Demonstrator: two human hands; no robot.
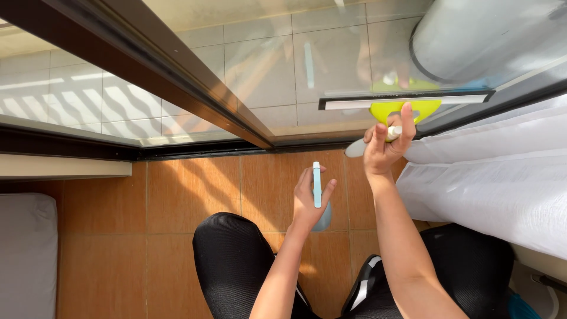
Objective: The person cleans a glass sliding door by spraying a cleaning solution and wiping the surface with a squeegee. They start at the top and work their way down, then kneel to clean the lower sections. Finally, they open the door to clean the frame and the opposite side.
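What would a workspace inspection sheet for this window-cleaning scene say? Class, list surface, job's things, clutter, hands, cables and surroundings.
Surface: glass pane, sunlit, tiles visible beyond it.
Job's things: yellow squeegee with its blade against the glass; pale blue spray bottle.
Clutter: nothing seen.
Hands: right hand grips the squeegee handle; left hand holds the spray bottle upright.
Cables: nothing seen.
Surroundings: orange floor tiles, white curtain at right, dark window frame.

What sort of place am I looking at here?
Probably a home, at a sliding glass door onto a tiled balcony: terracotta floor tiles, a white curtain, and a squeegee on the glass.
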